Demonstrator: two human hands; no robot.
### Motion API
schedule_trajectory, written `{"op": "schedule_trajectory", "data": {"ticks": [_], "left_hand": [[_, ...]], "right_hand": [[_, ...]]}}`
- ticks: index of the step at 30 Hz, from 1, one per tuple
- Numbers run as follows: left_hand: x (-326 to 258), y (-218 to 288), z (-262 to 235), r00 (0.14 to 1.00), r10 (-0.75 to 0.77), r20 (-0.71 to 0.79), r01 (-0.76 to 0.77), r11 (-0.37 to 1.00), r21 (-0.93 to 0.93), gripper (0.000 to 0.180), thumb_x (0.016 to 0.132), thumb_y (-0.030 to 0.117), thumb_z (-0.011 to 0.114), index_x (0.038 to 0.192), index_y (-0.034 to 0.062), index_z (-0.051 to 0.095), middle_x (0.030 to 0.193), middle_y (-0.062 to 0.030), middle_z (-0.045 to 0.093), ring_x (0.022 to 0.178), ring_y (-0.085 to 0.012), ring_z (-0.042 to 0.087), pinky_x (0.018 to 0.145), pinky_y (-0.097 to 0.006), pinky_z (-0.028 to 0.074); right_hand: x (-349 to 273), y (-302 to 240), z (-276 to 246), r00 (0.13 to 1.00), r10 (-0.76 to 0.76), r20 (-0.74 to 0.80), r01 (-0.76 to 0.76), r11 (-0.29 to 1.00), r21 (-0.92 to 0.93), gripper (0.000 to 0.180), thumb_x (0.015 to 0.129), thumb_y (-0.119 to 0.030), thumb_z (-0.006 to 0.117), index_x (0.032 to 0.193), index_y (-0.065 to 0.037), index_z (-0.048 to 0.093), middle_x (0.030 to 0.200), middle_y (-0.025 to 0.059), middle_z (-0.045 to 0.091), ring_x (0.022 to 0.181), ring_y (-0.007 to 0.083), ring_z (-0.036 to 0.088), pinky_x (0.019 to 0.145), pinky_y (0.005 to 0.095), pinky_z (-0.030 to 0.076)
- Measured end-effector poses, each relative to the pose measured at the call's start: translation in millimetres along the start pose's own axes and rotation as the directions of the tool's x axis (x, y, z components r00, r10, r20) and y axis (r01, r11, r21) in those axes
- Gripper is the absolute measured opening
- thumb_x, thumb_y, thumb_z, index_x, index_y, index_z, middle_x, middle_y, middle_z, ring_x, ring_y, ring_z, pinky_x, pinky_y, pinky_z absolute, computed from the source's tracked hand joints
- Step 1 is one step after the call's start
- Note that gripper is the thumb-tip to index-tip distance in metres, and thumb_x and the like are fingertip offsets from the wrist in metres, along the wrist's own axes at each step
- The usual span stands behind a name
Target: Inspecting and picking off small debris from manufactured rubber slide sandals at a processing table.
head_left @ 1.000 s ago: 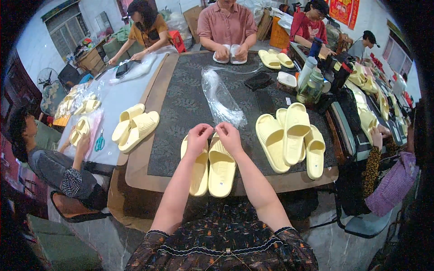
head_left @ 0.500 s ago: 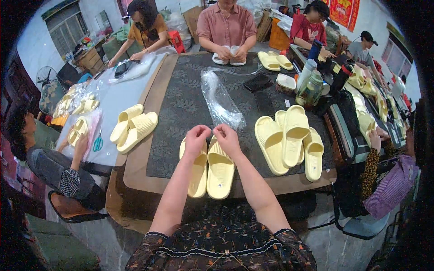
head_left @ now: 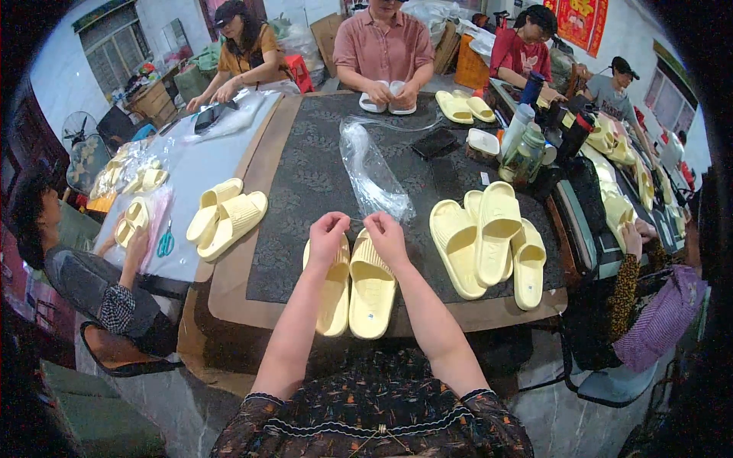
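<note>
Head view: a pair of pale yellow slippers (head_left: 353, 288) is laid side by side, soles up, at the near edge of the table (head_left: 229, 301), on its dark mat (head_left: 305, 175). The left hand (head_left: 327, 233) is rested on the left slipper's far end and the right hand (head_left: 385, 235) on the right one's, both with fingers curled in a pinch; something thin seems to be gripped between them, but what it is cannot be told. The two hands are held close together, just apart.

A clear plastic bag (head_left: 372, 172) is seen just beyond the hands, stretched toward the far edge. A stack of yellow slippers (head_left: 489, 240) is piled toward the right edge. Another yellow pair (head_left: 226, 216) is placed at the left edge, half on the pale cover (head_left: 202, 153). Bottles (head_left: 527, 149) are stood near the far right corner. At the far edge, white items (head_left: 385, 98) are held by a person in a pink shirt (head_left: 384, 47). Scissors (head_left: 166, 243) are laid beside a seated person's hand (head_left: 137, 243) on the left.
</note>
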State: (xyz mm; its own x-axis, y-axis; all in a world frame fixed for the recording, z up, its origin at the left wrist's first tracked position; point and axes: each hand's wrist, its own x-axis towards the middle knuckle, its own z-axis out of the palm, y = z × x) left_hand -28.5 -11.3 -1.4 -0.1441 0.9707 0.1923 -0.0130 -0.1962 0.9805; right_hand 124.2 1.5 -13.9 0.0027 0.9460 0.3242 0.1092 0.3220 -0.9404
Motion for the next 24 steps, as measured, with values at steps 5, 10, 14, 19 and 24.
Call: {"op": "schedule_trajectory", "data": {"ticks": [5,10,14,19,24], "left_hand": [[-3,-5,1,0.996,0.005,0.09,-0.019,0.987,0.159,0.012,0.086,0.01,0.064,0.091,0.0003,0.066,0.079,0.002,0.062,0.073,-0.0048,0.054,0.067,-0.021,0.044],[0,0,0,1.0,0.003,-0.028,-0.004,0.998,-0.055,0.01,0.086,0.009,0.064,0.091,0.0006,0.066,0.08,0.001,0.063,0.073,-0.0055,0.055,0.066,-0.021,0.044],[-5,-3,4,0.995,0.015,0.103,-0.033,0.983,0.178,0.011,0.086,0.009,0.064,0.092,-0.0001,0.065,0.08,0.0007,0.063,0.072,-0.0061,0.054,0.065,-0.021,0.044],[-3,1,1,1.0,-0.025,-0.014,0.026,0.999,0.022,0.011,0.086,0.011,0.063,0.092,0.001,0.065,0.081,0.0008,0.062,0.076,-0.0057,0.055,0.069,-0.022,0.044],[-5,0,4,0.995,0.008,0.103,-0.024,0.988,0.155,0.011,0.087,0.011,0.062,0.092,0.0016,0.064,0.08,0.0023,0.061,0.074,-0.0047,0.053,0.066,-0.02,0.043]], "right_hand": [[-1,3,1,0.993,0.048,0.106,-0.042,0.997,-0.063,0.015,0.088,-0.017,0.062,0.09,-0.002,0.062,0.075,0.0001,0.06,0.069,0.0059,0.053,0.063,0.0228,0.043],[1,7,2,0.999,-0.044,-0.009,0.044,0.999,-0.017,0.016,0.085,-0.018,0.064,0.087,-0.002,0.063,0.07,0.0061,0.061,0.063,0.0115,0.055,0.06,0.027,0.045],[1,9,0,0.994,0.027,0.104,-0.019,0.997,-0.075,0.014,0.088,-0.016,0.062,0.089,-0.003,0.06,0.073,-0.0017,0.057,0.067,0.0043,0.049,0.062,0.0218,0.042],[1,4,2,0.999,0.019,-0.051,-0.014,0.995,0.098,0.016,0.085,-0.017,0.063,0.087,-0.001,0.062,0.067,0.0049,0.059,0.06,0.0108,0.053,0.057,0.0271,0.044],[-2,-1,-2,0.992,0.037,0.117,-0.025,0.995,-0.097,0.014,0.09,-0.015,0.061,0.09,-0.001,0.06,0.072,-0.0022,0.057,0.066,0.0042,0.049,0.061,0.0222,0.042]]}}
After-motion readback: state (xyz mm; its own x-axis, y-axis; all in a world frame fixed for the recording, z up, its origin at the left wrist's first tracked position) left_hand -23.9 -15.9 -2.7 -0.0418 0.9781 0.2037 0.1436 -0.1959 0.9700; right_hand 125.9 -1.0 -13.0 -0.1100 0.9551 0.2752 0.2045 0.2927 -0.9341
